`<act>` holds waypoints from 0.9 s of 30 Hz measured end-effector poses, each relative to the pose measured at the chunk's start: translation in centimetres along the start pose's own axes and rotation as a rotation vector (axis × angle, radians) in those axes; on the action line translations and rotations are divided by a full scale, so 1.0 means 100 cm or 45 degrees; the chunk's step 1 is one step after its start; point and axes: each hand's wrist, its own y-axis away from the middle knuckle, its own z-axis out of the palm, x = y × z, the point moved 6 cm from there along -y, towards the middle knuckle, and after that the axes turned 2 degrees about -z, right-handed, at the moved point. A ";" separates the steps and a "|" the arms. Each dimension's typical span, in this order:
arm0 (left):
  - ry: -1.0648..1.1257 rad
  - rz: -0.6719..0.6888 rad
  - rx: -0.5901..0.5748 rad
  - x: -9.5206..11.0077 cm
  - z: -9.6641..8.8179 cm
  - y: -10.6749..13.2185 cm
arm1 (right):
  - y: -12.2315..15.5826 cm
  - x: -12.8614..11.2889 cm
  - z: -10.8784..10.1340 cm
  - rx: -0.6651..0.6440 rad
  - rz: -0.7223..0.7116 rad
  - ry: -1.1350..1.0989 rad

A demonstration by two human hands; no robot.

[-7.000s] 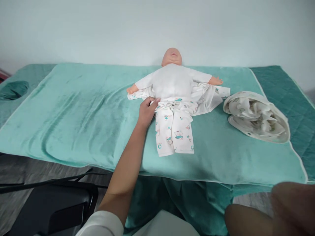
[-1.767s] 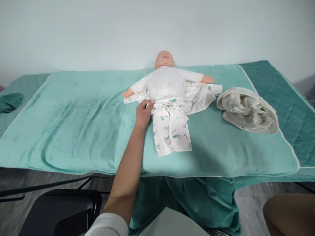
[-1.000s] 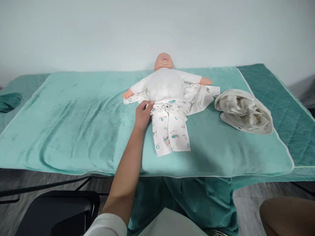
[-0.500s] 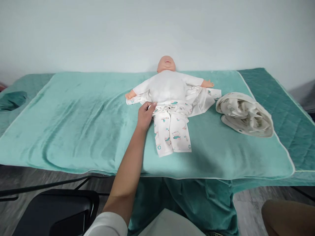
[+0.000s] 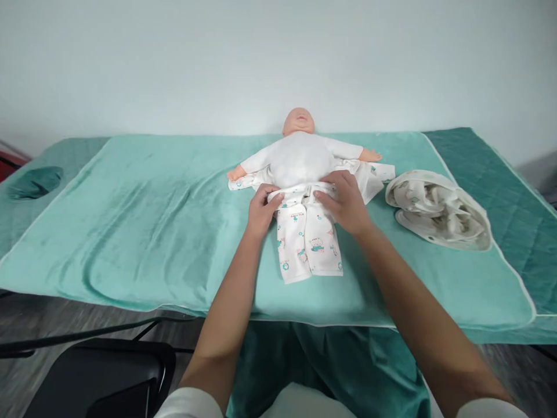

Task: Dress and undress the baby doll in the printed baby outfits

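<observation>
A baby doll [image 5: 300,157] lies on its back on a teal towel [image 5: 143,215], arms spread, head toward the wall. It wears a white top and printed white trousers [image 5: 310,247]. My left hand [image 5: 262,208] pinches the trousers' waistband at the doll's left hip side. My right hand [image 5: 343,200] grips the waistband on the other side, fingers curled over the cloth. A printed white garment [image 5: 369,177] lies spread under the doll.
A crumpled white printed blanket [image 5: 439,209] lies on the towel to the right of the doll. A darker quilted cover [image 5: 500,180] shows at the right edge. A black chair [image 5: 96,377] stands at the lower left, and a dark green bundle [image 5: 35,181] lies far left.
My right hand has come up from the lower right and taken hold of the trousers' waistband. The left hand has stayed at the waistband. The view has shifted slightly.
</observation>
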 end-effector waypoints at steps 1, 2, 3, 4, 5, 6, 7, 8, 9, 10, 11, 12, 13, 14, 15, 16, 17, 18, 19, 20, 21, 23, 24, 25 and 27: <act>-0.015 0.003 -0.009 0.000 0.000 0.000 | -0.001 0.008 0.006 0.030 0.011 -0.001; -0.032 0.002 -0.011 0.000 0.000 0.000 | -0.001 0.016 0.011 0.064 0.046 -0.036; -0.045 0.000 -0.012 0.001 0.000 0.001 | 0.000 0.023 0.014 0.094 0.091 -0.098; -0.052 -0.003 -0.015 0.001 0.000 0.001 | 0.001 0.028 0.016 0.106 0.138 -0.176; -0.057 -0.005 -0.019 0.001 0.000 0.001 | 0.002 0.032 0.017 0.103 0.180 -0.250; -0.064 -0.002 -0.024 0.002 0.001 0.001 | 0.004 0.033 0.018 0.087 0.211 -0.310; -0.076 0.006 -0.028 0.003 0.001 0.001 | 0.005 0.033 0.017 0.067 0.232 -0.353; -0.093 0.022 -0.030 0.005 0.001 0.000 | 0.006 0.032 0.015 0.049 0.249 -0.386; -0.114 0.043 -0.027 0.006 0.002 0.000 | 0.007 0.031 0.013 0.036 0.265 -0.411; -0.137 0.066 -0.022 0.008 0.002 0.000 | 0.008 0.030 0.011 0.027 0.280 -0.431; -0.158 0.089 -0.016 0.010 0.002 0.000 | 0.009 0.029 0.010 0.023 0.291 -0.442; -0.176 0.112 -0.011 0.011 0.002 0.000 | 0.010 0.027 0.009 0.018 0.298 -0.445; -0.192 0.136 -0.010 0.013 0.002 0.000 | 0.011 0.027 0.009 0.016 0.299 -0.438; -0.206 0.162 -0.012 0.014 0.002 0.000 | 0.012 0.026 0.009 0.015 0.300 -0.423; -0.218 0.192 -0.017 0.014 0.002 0.001 | 0.013 0.027 0.010 0.018 0.301 -0.403; -0.231 0.223 -0.022 0.015 0.003 0.001 | 0.014 0.029 0.012 0.022 0.304 -0.383; -0.242 0.257 -0.021 0.015 0.003 0.002 | 0.015 0.031 0.013 0.030 0.306 -0.367; -0.253 0.291 -0.008 0.016 0.003 0.004 | 0.015 0.033 0.013 0.046 0.306 -0.360; -0.262 0.323 0.019 0.017 0.002 0.005 | 0.015 0.034 0.012 0.076 0.302 -0.368; -0.264 0.348 0.053 0.019 0.001 0.007 | 0.014 0.032 0.009 0.116 0.288 -0.389; -0.247 0.368 0.092 0.023 0.000 0.008 | 0.011 0.028 0.003 0.162 0.261 -0.420; -0.138 0.406 0.157 0.038 -0.005 0.012 | 0.002 0.006 -0.015 0.239 0.171 -0.501; -0.051 0.425 0.177 0.050 -0.008 0.014 | -0.005 -0.010 -0.027 0.254 0.110 -0.543; 0.056 0.463 0.196 0.066 -0.013 0.017 | -0.012 -0.029 -0.039 0.227 0.050 -0.586; 0.194 0.515 0.224 0.102 -0.023 0.022 | -0.027 -0.067 -0.061 0.111 -0.060 -0.651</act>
